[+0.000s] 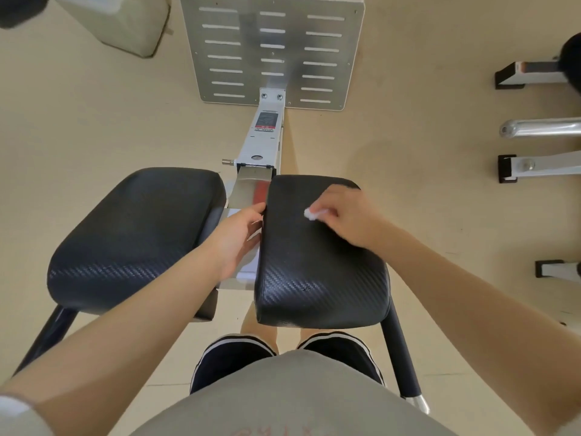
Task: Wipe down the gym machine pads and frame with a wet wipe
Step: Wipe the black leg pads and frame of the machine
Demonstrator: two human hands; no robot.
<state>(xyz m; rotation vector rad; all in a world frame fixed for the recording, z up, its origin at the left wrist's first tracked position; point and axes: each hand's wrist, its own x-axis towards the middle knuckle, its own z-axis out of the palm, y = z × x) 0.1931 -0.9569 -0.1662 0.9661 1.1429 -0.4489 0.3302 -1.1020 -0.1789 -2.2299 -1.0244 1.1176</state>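
Note:
Two black textured pads sit side by side on a silver machine frame (262, 143). My right hand (344, 215) presses a small bunched white wet wipe (311, 214) onto the far half of the right pad (314, 272). My left hand (237, 236) rests in the gap between the pads, its fingertips hooked on the right pad's inner edge. The left pad (135, 234) lies untouched to the left. Much of the wipe is hidden under my right fingers.
A slotted silver footplate (273, 48) lies on the beige floor beyond the pads. Black handle bars (401, 357) run down from the pads on both sides. Feet and tubes of other machines (534, 130) stand at the right. A pale container (125, 23) stands far left.

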